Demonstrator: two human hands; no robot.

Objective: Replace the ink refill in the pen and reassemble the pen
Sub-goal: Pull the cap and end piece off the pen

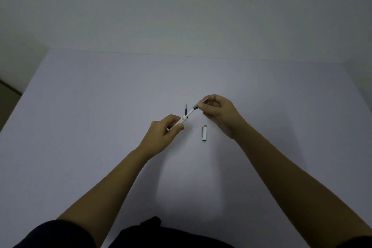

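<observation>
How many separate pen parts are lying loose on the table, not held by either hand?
2: a thin dark refill beyond the left hand, and a white cap between both hands, nearer the right hand. Smaller pieces could be hidden.

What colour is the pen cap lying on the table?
White, with a grey end and a dark tip; the pen cap shows best in the head view.

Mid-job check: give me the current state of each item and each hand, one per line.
Pen barrel: off the table, tilted, held in the left hand.
Grip section: at the barrel's upper end, pinched by the right hand; whether fully seated, cannot tell.
Cap: off the pen, lying on the table, untouched.
Dark refill: lying on the table beyond the barrel, untouched.
</observation>
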